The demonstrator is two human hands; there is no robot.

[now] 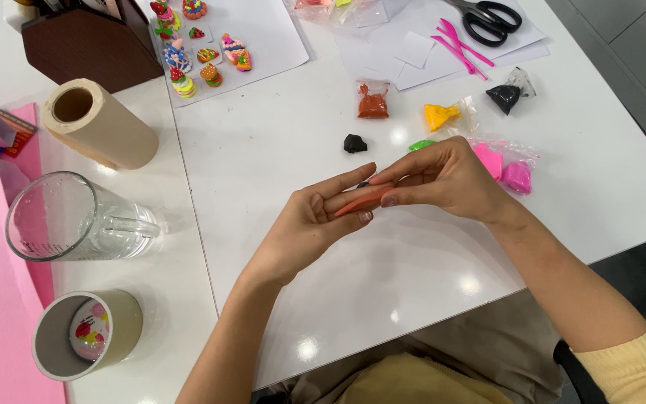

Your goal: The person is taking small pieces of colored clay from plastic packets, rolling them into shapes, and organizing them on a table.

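A thin, flattened strip of orange modelling clay (363, 202) lies pressed between both hands above the white table (413, 277), its long axis running from lower left to upper right, the lower end pointing toward the person's left and the upper end hidden under the fingers of the right hand. The left hand (315, 224) is mostly open, palm up, fingers stretched flat under the strip and the thumb against its lower edge. The right hand (446, 176) lies palm down, fingers nearly straight and closed lightly over the strip's upper part. Just beyond the hands sit a small black lump of clay (354, 143), a clear bag of brown-orange clay (373, 101), a bag of yellow clay (443, 114), a bag of black clay (505, 95) and pink clay in plastic (516, 176). On the left stand a clear glass jug (61, 221) and a beige paper roll (99, 123); farther back are black-handled scissors (491, 19) and small colourful clay figures (200, 45) on white paper sheets.
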